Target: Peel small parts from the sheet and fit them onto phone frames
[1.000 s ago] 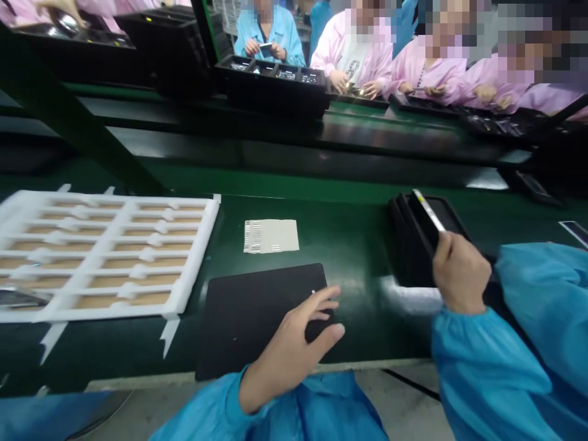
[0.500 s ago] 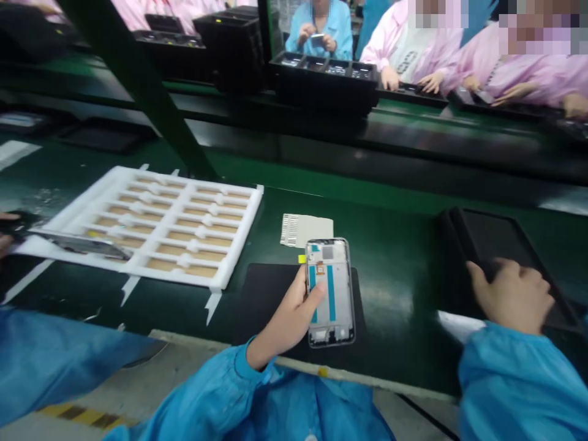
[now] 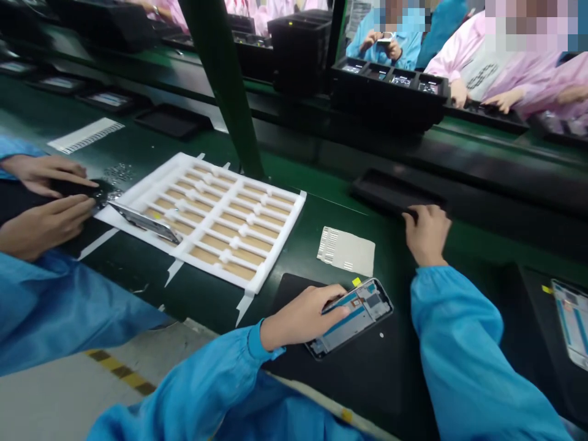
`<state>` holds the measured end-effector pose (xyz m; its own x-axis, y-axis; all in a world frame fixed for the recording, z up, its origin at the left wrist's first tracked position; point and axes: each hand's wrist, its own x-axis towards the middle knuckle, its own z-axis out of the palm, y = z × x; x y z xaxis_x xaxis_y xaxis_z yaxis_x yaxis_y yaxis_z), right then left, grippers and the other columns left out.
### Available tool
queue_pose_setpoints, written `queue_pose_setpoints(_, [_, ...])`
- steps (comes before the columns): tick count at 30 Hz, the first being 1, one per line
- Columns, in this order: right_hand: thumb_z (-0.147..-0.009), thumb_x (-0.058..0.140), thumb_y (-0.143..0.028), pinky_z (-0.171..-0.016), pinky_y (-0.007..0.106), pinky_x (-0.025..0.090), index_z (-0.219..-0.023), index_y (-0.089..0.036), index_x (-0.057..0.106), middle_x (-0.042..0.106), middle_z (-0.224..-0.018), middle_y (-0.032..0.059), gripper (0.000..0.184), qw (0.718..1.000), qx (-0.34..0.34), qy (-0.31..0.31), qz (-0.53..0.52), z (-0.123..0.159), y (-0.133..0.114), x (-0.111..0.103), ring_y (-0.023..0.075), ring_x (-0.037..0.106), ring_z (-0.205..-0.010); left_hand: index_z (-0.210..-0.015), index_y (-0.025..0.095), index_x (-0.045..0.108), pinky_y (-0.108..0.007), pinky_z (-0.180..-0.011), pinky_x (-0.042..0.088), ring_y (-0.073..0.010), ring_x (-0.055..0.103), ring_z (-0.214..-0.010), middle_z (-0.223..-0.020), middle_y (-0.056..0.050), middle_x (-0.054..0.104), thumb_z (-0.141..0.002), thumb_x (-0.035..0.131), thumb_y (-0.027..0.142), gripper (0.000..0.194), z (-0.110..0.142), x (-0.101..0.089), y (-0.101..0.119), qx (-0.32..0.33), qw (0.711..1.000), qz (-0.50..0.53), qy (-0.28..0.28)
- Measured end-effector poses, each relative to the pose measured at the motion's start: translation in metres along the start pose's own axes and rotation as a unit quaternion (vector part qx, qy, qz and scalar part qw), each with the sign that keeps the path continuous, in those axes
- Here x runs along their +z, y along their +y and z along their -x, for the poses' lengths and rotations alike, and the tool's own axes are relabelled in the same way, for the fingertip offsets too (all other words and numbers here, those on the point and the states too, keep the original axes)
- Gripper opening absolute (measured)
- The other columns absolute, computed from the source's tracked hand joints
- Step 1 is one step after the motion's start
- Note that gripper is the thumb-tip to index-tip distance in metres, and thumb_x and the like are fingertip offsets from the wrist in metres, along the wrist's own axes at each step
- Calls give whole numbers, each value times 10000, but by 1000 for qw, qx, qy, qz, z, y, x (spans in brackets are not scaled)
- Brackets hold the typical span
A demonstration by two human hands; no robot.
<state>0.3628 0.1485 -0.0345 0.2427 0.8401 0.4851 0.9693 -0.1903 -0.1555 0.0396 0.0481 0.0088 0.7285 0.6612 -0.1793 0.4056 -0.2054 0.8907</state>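
Note:
My left hand [image 3: 305, 315] grips a phone frame [image 3: 351, 318], thumb across its open inner side. Blue strips and a yellow tab show on the frame, which lies tilted low over a black mat [image 3: 298, 367]; whether it touches the mat I cannot tell. Reaching forward, my right hand [image 3: 428, 234] has its fingers closed on the near right edge of a shallow black tray [image 3: 395, 191] at the far side of the bench. Between the hands and the tray lies a pale card [image 3: 349, 250] with rows of small strips.
Left stands a white slotted rack [image 3: 229, 229], a phone frame [image 3: 147, 222] leaning on it. A co-worker's hands [image 3: 50, 214] work beyond it. At right, another phone frame [image 3: 572, 321] rests in a black tray [image 3: 528, 306]. A green post [image 3: 225, 86] rises behind the rack.
My right hand has moved from the right-hand trays to the far side, where a black tray now sits. My left hand has lowered and turned the phone frame. The view has swung right.

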Motion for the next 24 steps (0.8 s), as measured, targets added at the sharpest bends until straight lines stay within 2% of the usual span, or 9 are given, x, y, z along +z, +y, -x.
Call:
queue_pose_setpoints(3, [-893,498,-259,-895,484,426,-1067,-140,652,623,-1065,180,261,998,-8,-27,-47,-18,-23,38,311,543,-1021,-1020,196,607,-345,-877,478,-243,629,-1044,-1104,-73,672,-973,491,377,220,-4,-3,-7,40,998,-48,17])
queue_pose_setpoints(5, [-899,497,-254,-951,496,412,-1164,-124,615,593,-1177,201,318,998,-7,-18,-64,-12,-36,42,318,518,-1112,-1047,209,597,-484,-1115,342,-303,452,-1353,-1403,-95,543,-972,508,369,198,-8,-5,-13,66,996,-65,16])
queue_pose_setpoints(7, [-919,491,-272,-981,480,406,-1168,-131,609,589,-1206,189,309,994,-29,-8,-108,4,-47,30,310,514,-1148,-999,207,600,-593,-1192,161,-336,241,-1485,-1572,-81,348,-964,527,377,188,-12,-8,-19,65,995,-78,-4])
queue_pose_setpoints(9, [-936,502,-296,-917,419,453,-1052,-170,647,647,-1074,129,224,974,-85,-62,-202,27,-58,9,266,583,-1022,-909,189,595,-630,-1194,107,-353,160,-1505,-1614,-86,243,-947,557,390,208,-16,-10,-23,53,994,-93,-21])
queue_pose_setpoints(11, [-938,536,-309,-804,357,488,-938,-205,661,670,-923,65,163,927,-142,-182,-295,50,-67,-12,216,616,-849,-867,177,586,-618,-1197,126,-351,145,-1506,-1613,-116,225,-940,571,398,233,-18,-9,-26,50,993,-106,-28])
queue_pose_setpoints(13, [-936,559,-297,-767,338,486,-902,-215,656,665,-887,41,132,893,-161,-271,-322,68,-76,-27,201,614,-816,-885,175,587,-595,-1203,145,-333,127,-1510,-1603,-134,241,-950,555,399,235,-19,-8,-28,51,991,-119,-29])
queue_pose_setpoints(19, [-968,492,-197,-763,350,453,-894,-170,618,618,-892,75,148,906,-215,-309,-192,76,-89,-35,233,576,-864,-956,172,584,-565,-1213,140,-305,97,-1517,-1603,-143,232,-974,505,414,255,-19,-5,-29,51,985,-159,-39])
queue_pose_setpoints(22, [-977,468,-164,-747,352,427,-894,-148,613,610,-881,88,168,896,-281,-321,-121,70,-90,-39,241,566,-852,-959,172,574,-547,-1218,139,-295,89,-1520,-1605,-146,225,-983,484,441,285,-18,-5,-28,52,981,-178,-53])
queue_pose_setpoints(24, [-984,472,-166,-758,354,412,-903,-149,617,617,-881,80,167,882,-313,-330,-122,68,-89,-43,236,569,-857,-965,175,571,-539,-1221,134,-290,96,-1520,-1605,-140,232,-988,472,448,291,-18,-5,-28,50,980,-185,-55])
